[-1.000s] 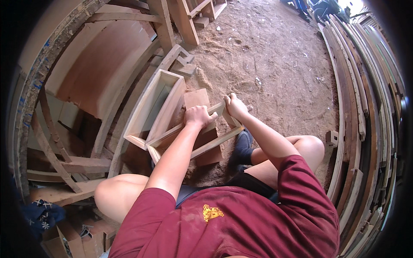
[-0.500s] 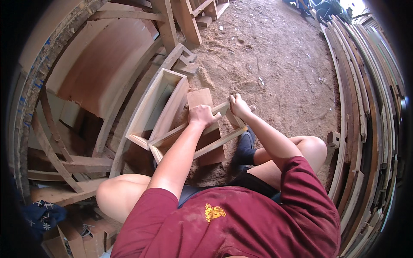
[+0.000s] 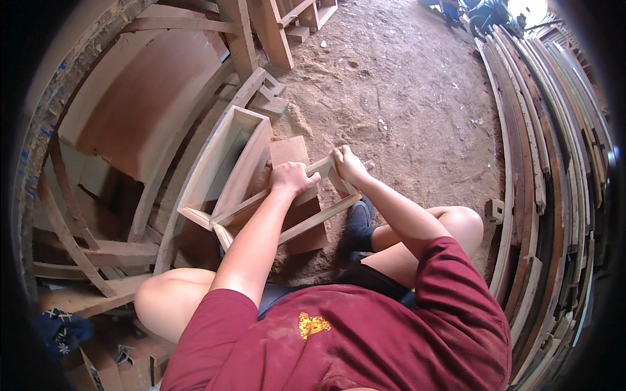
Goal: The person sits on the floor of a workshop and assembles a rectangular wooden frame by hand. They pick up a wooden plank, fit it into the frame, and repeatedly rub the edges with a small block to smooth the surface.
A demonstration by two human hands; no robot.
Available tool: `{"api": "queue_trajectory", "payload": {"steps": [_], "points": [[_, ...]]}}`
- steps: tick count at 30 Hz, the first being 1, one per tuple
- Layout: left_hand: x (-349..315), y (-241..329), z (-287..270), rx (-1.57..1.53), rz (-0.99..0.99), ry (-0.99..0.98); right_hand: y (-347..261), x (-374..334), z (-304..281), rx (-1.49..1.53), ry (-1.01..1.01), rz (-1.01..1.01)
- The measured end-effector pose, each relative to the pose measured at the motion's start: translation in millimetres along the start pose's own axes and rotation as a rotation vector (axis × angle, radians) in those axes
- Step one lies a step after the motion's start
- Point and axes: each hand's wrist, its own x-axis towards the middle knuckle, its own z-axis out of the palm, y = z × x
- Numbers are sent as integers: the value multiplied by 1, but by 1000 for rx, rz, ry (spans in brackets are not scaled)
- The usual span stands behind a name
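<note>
A pale rectangular wooden frame [image 3: 319, 219] lies slanted before my legs, its middle seeming open. My left hand [image 3: 293, 178] is closed over its far rail, the thumb pointing right along the wood. At the frame's far right corner, my right hand [image 3: 350, 165] grips the wood with curled fingers; the palm side is hidden. Directly left of the frame, a long open wooden box [image 3: 249, 164] with thin walls touches or nearly touches its left end. Under the frame, a flat brown board [image 3: 288, 150] sticks out beyond the far rail and again on the near side.
Curved wooden framework [image 3: 147, 195] rises on the left. Long planks [image 3: 521, 163] are stacked along the right. Sawdust covers the floor [image 3: 404, 85]. A small wooden block [image 3: 494, 211] sits by my right knee, and a shoe [image 3: 358, 221] is close to the frame's right end.
The whole view has shifted slightly, so everything sits a little further left. Both hands keep their hold on the frame; neither it nor the box has visibly moved.
</note>
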Motion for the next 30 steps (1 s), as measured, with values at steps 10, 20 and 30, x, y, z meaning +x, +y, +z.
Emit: {"api": "queue_trajectory", "payload": {"steps": [10,20,30], "points": [[2,-2,4,-13,34,52,0,19,13,-128,65,-134],[1,-11,14,-75,-2,79,-30,-37,-17,-92,94,14],[2,-14,12,-69,-35,39,-33,-36,-19,-90,108,25]]}}
